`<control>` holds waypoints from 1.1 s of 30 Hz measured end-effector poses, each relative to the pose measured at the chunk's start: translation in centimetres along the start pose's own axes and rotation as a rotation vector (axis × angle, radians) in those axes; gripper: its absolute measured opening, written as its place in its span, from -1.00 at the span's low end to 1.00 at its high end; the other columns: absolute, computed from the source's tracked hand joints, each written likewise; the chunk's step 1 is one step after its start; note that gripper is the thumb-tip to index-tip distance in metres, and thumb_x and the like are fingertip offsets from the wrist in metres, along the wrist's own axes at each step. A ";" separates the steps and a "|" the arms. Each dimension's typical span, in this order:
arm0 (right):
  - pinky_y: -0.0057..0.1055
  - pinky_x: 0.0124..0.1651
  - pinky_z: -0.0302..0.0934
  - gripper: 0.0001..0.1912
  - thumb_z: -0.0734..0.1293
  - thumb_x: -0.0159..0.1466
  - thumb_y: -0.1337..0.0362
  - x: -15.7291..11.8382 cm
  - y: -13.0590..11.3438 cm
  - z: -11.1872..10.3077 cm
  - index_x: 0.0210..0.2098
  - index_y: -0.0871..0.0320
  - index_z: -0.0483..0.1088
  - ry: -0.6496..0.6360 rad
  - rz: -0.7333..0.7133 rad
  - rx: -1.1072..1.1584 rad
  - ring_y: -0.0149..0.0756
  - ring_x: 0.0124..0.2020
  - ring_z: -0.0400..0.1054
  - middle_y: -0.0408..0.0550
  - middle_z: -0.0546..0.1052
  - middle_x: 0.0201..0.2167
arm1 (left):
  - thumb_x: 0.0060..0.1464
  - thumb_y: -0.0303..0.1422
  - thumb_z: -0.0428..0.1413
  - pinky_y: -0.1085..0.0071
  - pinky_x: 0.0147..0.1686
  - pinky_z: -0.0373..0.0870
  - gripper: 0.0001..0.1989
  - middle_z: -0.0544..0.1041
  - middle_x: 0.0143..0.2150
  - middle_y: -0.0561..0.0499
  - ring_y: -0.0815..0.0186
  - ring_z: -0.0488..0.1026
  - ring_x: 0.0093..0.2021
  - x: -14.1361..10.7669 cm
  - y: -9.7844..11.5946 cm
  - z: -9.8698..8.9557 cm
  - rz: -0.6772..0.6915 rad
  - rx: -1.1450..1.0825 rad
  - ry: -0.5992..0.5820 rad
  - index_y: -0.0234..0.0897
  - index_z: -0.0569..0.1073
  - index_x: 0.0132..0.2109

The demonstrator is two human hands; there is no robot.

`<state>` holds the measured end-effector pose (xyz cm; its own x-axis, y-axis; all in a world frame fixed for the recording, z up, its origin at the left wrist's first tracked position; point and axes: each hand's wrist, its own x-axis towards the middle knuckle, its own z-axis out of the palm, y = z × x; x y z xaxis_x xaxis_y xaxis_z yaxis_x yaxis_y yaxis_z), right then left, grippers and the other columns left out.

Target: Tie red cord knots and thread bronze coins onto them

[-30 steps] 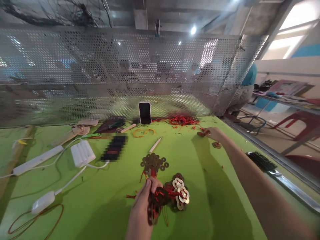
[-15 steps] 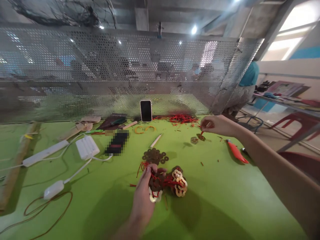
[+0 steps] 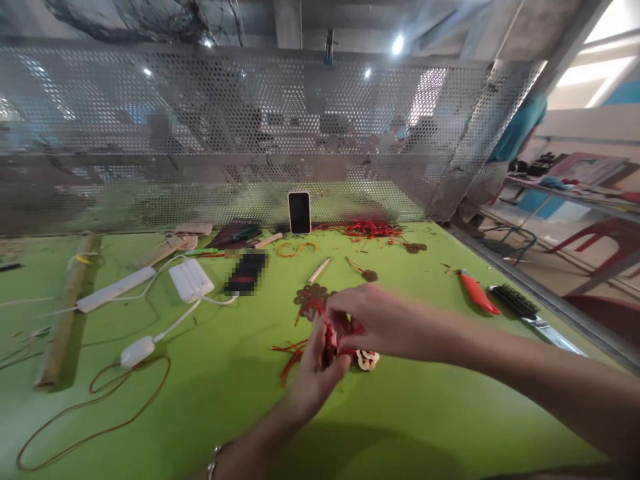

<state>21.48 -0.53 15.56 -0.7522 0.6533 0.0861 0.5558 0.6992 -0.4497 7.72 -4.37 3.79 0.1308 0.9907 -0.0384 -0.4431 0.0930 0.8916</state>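
Observation:
My left hand (image 3: 311,380) is closed around a bundle of holed coins tied with red cord (image 3: 330,339), largely hidden by the fingers. Over it, my right hand (image 3: 383,320) pinches at the red cord, its fingertips close to the left thumb. Loose red cord ends (image 3: 291,353) stick out to the left of the bundle. A cluster of shiny gold-coloured coins (image 3: 367,361) shows below my right hand on the green table (image 3: 210,413). Just beyond the hands lies a pile of dark holed coins (image 3: 307,298), partly covered. Farther off lies a coin on a cord (image 3: 369,274).
A white pen (image 3: 319,270), a propped phone (image 3: 300,213) and a heap of red cord (image 3: 373,229) are toward the mesh screen (image 3: 225,133). An orange-handled tool (image 3: 479,293) and a black brush (image 3: 514,301) lie right; a power strip (image 3: 116,289) and cables lie left.
My right hand has come back from the far right of the table to the bundle in my left hand. The coins it was holding now lie on the far table. The view has shifted slightly.

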 end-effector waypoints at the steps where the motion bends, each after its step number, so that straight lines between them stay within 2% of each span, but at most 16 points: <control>1: -0.52 -0.51 0.08 -0.90 0.33 0.06 0.44 0.3 -0.4 0.6 -0.42 0.15 0.36 -0.006 0.014 0.014 -0.40 -0.50 0.32 -0.14 0.48 -0.50 | -0.18 -0.49 0.26 0.45 -0.24 0.32 -0.75 0.47 -0.40 0.04 0.23 0.39 -0.22 -0.2 -0.1 0.2 -0.017 0.043 -0.018 -0.19 0.49 -0.27; 3: -0.53 -0.52 0.08 -0.89 0.35 0.07 0.42 0.8 -0.9 1.5 -0.37 0.16 0.37 -0.002 0.020 0.027 -0.40 -0.51 0.33 -0.14 0.49 -0.49 | -0.15 -0.42 0.24 0.46 -0.37 0.31 -0.90 0.39 -0.55 0.08 0.28 0.37 -0.38 -0.5 -0.3 0.7 -0.044 0.118 0.017 -0.21 0.46 -0.41; 5: -0.51 -0.47 0.14 -0.88 0.36 0.10 0.35 1.1 -0.6 1.6 -0.33 0.15 0.39 0.025 -0.028 0.053 -0.40 -0.47 0.36 -0.13 0.51 -0.46 | -0.12 -0.36 0.23 0.49 -0.43 0.28 -0.89 0.36 -0.59 0.10 0.32 0.33 -0.44 -0.6 -0.4 1.0 -0.055 0.130 0.109 -0.22 0.43 -0.48; 7: -0.49 -0.38 0.20 -0.87 0.31 0.18 0.24 1.5 0.9 1.0 -0.29 0.14 0.40 0.107 -0.050 0.098 -0.40 -0.43 0.38 -0.12 0.53 -0.41 | -0.09 -0.27 0.22 0.52 -0.45 0.26 -0.82 0.37 -0.54 0.08 0.36 0.31 -0.45 -0.5 -0.5 1.1 -0.077 0.113 0.163 -0.25 0.43 -0.49; 9: -0.48 -0.30 0.23 -0.76 0.19 0.26 0.17 2.1 3.9 0.2 -0.23 0.15 0.40 0.251 0.054 0.071 -0.39 -0.37 0.41 -0.09 0.54 -0.35 | -0.05 -0.21 0.19 0.56 -0.45 0.24 -0.76 0.35 -0.52 0.07 0.40 0.29 -0.46 -0.1 -0.4 1.0 -0.102 0.053 0.154 -0.29 0.43 -0.49; 10: -0.48 -0.28 0.23 -0.72 0.14 0.29 0.15 2.4 5.8 -0.1 -0.21 0.16 0.40 0.340 0.168 -0.009 -0.38 -0.34 0.41 -0.06 0.54 -0.31 | -0.05 -0.19 0.19 0.58 -0.46 0.23 -0.74 0.32 -0.53 0.08 0.43 0.27 -0.48 0.1 -0.3 0.9 -0.111 0.000 0.138 -0.30 0.43 -0.49; 11: -0.49 -0.27 0.22 -0.70 0.12 0.30 0.15 2.9 8.0 -0.3 -0.19 0.15 0.40 0.358 0.329 -0.119 -0.38 -0.32 0.42 -0.06 0.54 -0.27 | -0.05 -0.19 0.20 0.60 -0.45 0.22 -0.74 0.30 -0.54 0.10 0.45 0.26 -0.48 0.3 -0.2 0.8 -0.115 -0.065 0.122 -0.31 0.43 -0.48; 12: -0.50 -0.27 0.21 -0.72 0.14 0.28 0.16 3.3 10.2 -0.3 -0.20 0.12 0.42 0.304 0.496 -0.229 -0.37 -0.30 0.42 -0.09 0.54 -0.26 | -0.06 -0.22 0.21 0.62 -0.44 0.22 -0.77 0.30 -0.53 0.10 0.46 0.26 -0.48 0.5 -0.2 0.7 -0.117 -0.139 0.107 -0.31 0.44 -0.45; 14: -0.45 -0.29 0.21 -0.77 0.26 0.19 0.21 4.0 14.2 0.5 -0.26 0.18 0.46 0.262 0.618 -0.286 -0.23 -0.26 0.42 0.01 0.55 -0.27 | -0.09 -0.29 0.24 0.62 -0.42 0.25 -0.82 0.31 -0.49 0.10 0.46 0.28 -0.46 1.0 -0.3 0.5 -0.140 -0.297 0.081 -0.32 0.46 -0.40; 17: -0.41 -0.29 0.24 -0.82 0.35 0.12 0.22 4.6 18.1 2.8 -0.38 0.23 0.47 0.184 0.709 -0.291 -0.18 -0.27 0.42 0.03 0.54 -0.35 | -0.02 -0.39 0.19 0.56 -0.35 0.32 -0.89 0.35 -0.44 0.08 0.44 0.33 -0.42 1.5 -0.4 0.2 -0.222 -0.496 0.074 -0.35 0.47 -0.33; 20: -0.32 -0.23 0.29 -0.79 0.28 0.23 0.20 4.5 19.9 5.0 -0.27 0.24 0.41 0.145 0.724 -0.252 -0.31 -0.29 0.40 -0.04 0.49 -0.29 | 0.08 -0.46 0.08 0.49 -0.31 0.37 -0.91 0.38 -0.43 0.05 0.41 0.39 -0.41 1.9 -0.3 0.2 -0.286 -0.592 0.157 -0.38 0.47 -0.27; 22: -0.27 -0.19 0.29 -0.79 0.24 0.27 0.22 4.1 20.4 5.7 -0.19 0.24 0.37 0.173 0.699 -0.215 -0.33 -0.26 0.38 -0.04 0.47 -0.23 | 0.10 -0.50 0.04 0.48 -0.33 0.39 -0.89 0.40 -0.44 0.04 0.39 0.41 -0.42 2.1 -0.1 0.2 -0.307 -0.612 0.218 -0.40 0.47 -0.27; 27: -0.33 -0.15 0.25 -0.93 0.30 0.15 0.39 3.1 19.5 5.5 -0.35 0.25 0.39 0.329 0.556 -0.049 -0.23 -0.24 0.41 0.03 0.52 -0.36 | 0.12 -0.52 0.02 0.49 -0.34 0.39 -0.86 0.43 -0.47 0.04 0.40 0.43 -0.45 2.7 0.0 0.0 -0.293 -0.624 0.313 -0.39 0.49 -0.25; 31: -0.38 -0.21 0.31 -0.87 0.24 0.21 0.26 2.2 14.5 6.1 -0.29 0.19 0.28 0.397 0.390 0.174 -0.31 -0.28 0.45 -0.02 0.52 -0.33 | 0.10 -0.44 0.08 0.50 -0.37 0.39 -0.86 0.50 -0.41 0.01 0.39 0.46 -0.44 2.8 -0.5 -0.3 -0.258 -0.529 0.352 -0.35 0.49 -0.20; 32: -0.41 -0.25 0.33 -0.86 0.22 0.23 0.22 1.9 12.8 6.5 -0.28 0.17 0.25 0.391 0.339 0.257 -0.34 -0.31 0.46 -0.06 0.51 -0.34 | 0.09 -0.40 0.10 0.49 -0.38 0.39 -0.84 0.53 -0.37 -0.01 0.37 0.47 -0.43 2.7 -0.7 -0.3 -0.269 -0.500 0.334 -0.32 0.49 -0.17; 33: -0.40 -0.28 0.34 -0.85 0.23 0.22 0.21 1.6 11.0 7.0 -0.29 0.16 0.22 0.398 0.265 0.449 -0.33 -0.33 0.46 -0.06 0.51 -0.35 | 0.08 -0.37 0.11 0.48 -0.39 0.39 -0.81 0.55 -0.33 -0.03 0.35 0.48 -0.42 2.6 -0.8 -0.2 -0.284 -0.476 0.321 -0.30 0.48 -0.15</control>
<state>23.92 6.19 4.56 -0.3740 0.9046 0.2045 0.4374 0.3665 -0.8212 8.25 -1.87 2.84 0.0614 0.8944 -0.4431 -0.7853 0.3173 0.5316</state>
